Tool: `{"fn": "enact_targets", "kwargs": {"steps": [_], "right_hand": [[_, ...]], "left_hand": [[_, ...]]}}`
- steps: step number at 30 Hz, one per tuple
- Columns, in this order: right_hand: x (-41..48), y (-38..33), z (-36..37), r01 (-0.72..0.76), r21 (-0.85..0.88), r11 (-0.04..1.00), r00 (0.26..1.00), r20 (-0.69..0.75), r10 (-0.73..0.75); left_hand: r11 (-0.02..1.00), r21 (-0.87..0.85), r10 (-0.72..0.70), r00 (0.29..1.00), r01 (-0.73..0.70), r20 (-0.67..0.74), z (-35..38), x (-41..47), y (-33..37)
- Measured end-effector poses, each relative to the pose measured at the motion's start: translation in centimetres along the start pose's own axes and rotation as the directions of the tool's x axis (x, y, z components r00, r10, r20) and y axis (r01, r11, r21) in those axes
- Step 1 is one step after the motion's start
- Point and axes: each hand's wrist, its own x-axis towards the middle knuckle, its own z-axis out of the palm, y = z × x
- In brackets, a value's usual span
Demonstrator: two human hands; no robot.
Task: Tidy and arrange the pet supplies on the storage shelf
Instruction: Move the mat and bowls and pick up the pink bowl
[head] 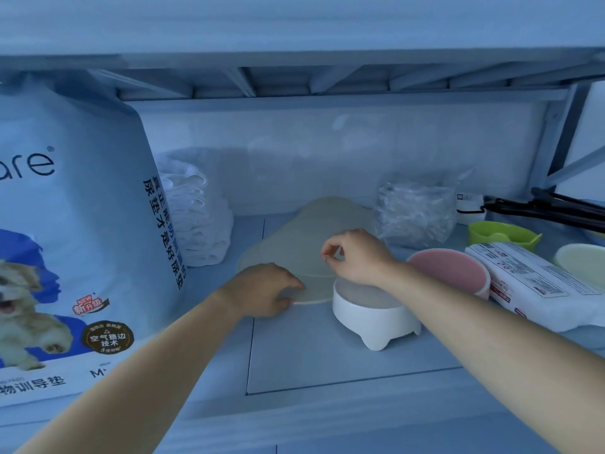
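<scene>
Note the two forearms crossing the front edge of the shelf (pixel 327 355). Locate the left hand (pixel 268 288) at the near rim of the translucent cone collar (pixel 294 240), fingers curled onto that rim. Locate the right hand (pixel 357 257) further along the same collar, thumb and forefinger pinched on its edge. Treat both hands as closed on the collar, set apart from each other along it. Find the collar lying on its side mid-shelf, wide mouth toward the camera, between the stack of folded cloths (pixel 199 217) and the clear packet (pixel 415 211). Check the rim against the upturned white bowl (pixel 376 311): touching or just beside, cannot tell which. Judge the step in hand as repositioning or reshaping the collar. Grip lightly, as the thin sheet probably flexes and may spring open. Raise the rim clear of the white bowl before shifting anything. Move both hands together to avoid twisting the cone. Steer away from the pink bowl (pixel 451 270) and the tall pad bag (pixel 75 224), either of which could likely be nudged.
</scene>
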Motion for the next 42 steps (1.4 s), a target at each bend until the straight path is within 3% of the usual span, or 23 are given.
{"fn": "enact_targets", "kwargs": {"steps": [4, 8, 16, 28, 33, 39, 42], "right_hand": [[0.3, 0.0, 0.0, -0.003, 0.004, 1.0, 1.0, -0.002, 0.003], [0.3, 0.3, -0.1, -0.017, -0.01, 1.0, 1.0, 0.002, 0.017], [0.6, 0.5, -0.3, -0.072, -0.023, 0.997, 0.997, 0.03, 0.073], [3.0, -1.4, 1.0, -0.124, -0.038, 0.992, 0.979, 0.162, 0.128], [2.5, -1.5, 3.1, -0.167, -0.091, 0.982, 0.934, 0.303, 0.187], [1.9, -0.8, 3.3, -0.238, 0.017, 0.971, 0.926, 0.307, 0.222], [1.8, -0.6, 3.3, -0.238, 0.026, 0.971, 0.925, 0.309, 0.219]], "left_hand": [[0.997, 0.045, 0.062, 0.996, -0.066, 0.068, 0.0, 0.6, 0.1], [1.0, 0.0, 0.013, 0.998, -0.013, 0.058, 0.3, 1.0, -1.5], [0.969, -0.191, -0.184, 0.974, 0.157, -0.135, 1.3, 2.8, -2.7], [0.915, -0.243, -0.342, 0.939, 0.322, -0.045, 4.9, 3.2, -3.4], [0.919, -0.292, -0.293, 0.955, 0.266, -0.052, 4.4, 2.7, -2.9], [0.892, -0.431, -0.097, 0.99, 0.134, 0.106, 3.2, 1.9, -1.6], [0.889, -0.443, -0.088, 0.993, 0.114, 0.079, 3.1, 1.9, -1.6]]}}
